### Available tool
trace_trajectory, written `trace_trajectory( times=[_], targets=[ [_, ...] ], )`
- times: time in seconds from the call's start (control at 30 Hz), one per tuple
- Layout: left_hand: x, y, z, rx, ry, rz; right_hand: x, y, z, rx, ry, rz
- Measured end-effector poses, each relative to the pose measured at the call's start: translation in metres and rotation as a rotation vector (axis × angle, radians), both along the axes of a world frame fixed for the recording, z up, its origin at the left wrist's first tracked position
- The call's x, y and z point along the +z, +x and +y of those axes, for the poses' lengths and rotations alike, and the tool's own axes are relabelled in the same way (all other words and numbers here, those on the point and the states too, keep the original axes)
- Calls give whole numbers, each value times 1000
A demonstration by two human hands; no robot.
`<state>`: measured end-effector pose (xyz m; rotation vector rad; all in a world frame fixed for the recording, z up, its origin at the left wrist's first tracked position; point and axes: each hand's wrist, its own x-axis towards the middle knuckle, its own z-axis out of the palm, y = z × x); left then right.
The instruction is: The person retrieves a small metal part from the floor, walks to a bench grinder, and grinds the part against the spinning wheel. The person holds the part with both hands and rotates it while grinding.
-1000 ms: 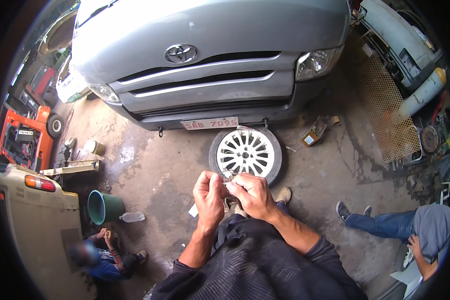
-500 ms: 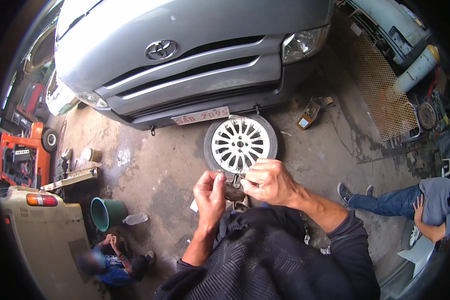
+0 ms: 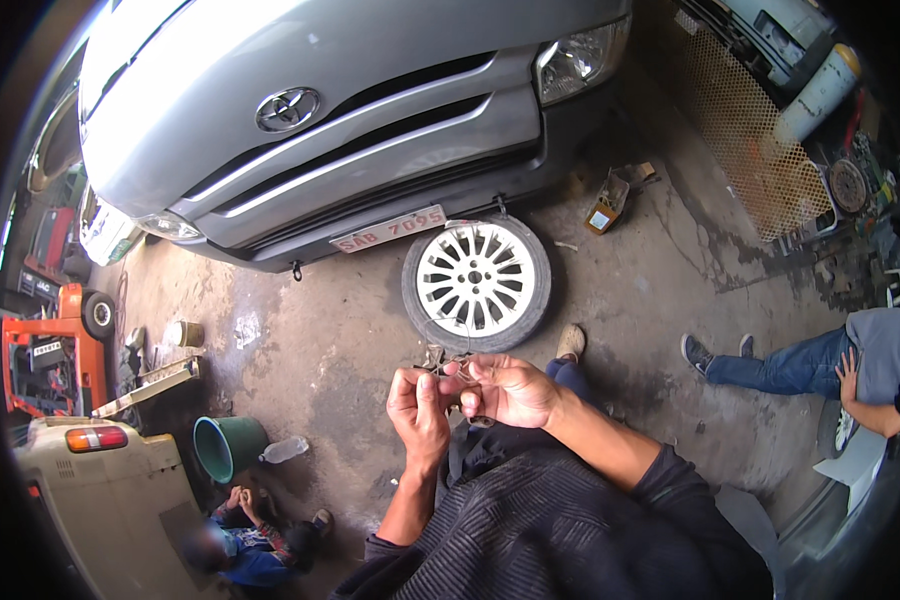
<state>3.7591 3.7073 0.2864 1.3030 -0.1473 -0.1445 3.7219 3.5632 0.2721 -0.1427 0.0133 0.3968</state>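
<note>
A small metal piece (image 3: 448, 362) is being pinched by the left hand (image 3: 420, 412) and right hand (image 3: 510, 388). A wheel (image 3: 476, 283) is lying at twelve o'clock from both hands.

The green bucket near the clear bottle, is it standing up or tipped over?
Standing up. The green plastic bucket shows its round open mouth facing upward, with its rim level on the concrete floor. The clear plastic bottle lies beside it.

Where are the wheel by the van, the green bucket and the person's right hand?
wheel (image 3: 476, 278), head view, on the white spoked rim near its hub.
green bucket (image 3: 222, 447), head view, on its outer wall.
right hand (image 3: 511, 388), head view, on the back of the hand.
</note>
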Motion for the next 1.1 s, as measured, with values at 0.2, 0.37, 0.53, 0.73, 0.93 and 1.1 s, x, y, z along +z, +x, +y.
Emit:
trace_trajectory(
  times=[0.2,0.37,0.53,0.73,0.93,1.1],
  targets=[
    [-1,-1,6,-99,-127,104,-4,-2,13,48,43,-105],
    [7,-1,6,-94,-161,134,-1,0,12,-26,-220,-167],
    [16,1,5,-123,-202,121,7,3,12,-121,-435,-239],
    [21,6,8,-145,-210,78,11,2,20,-205,-549,-268],
    [15,16,18,-115,115,-28,10,-3,27,-290,-462,-32],
    [-1,21,11,-30,543,-201,8,-4,25,-297,-447,369]
  ],
)
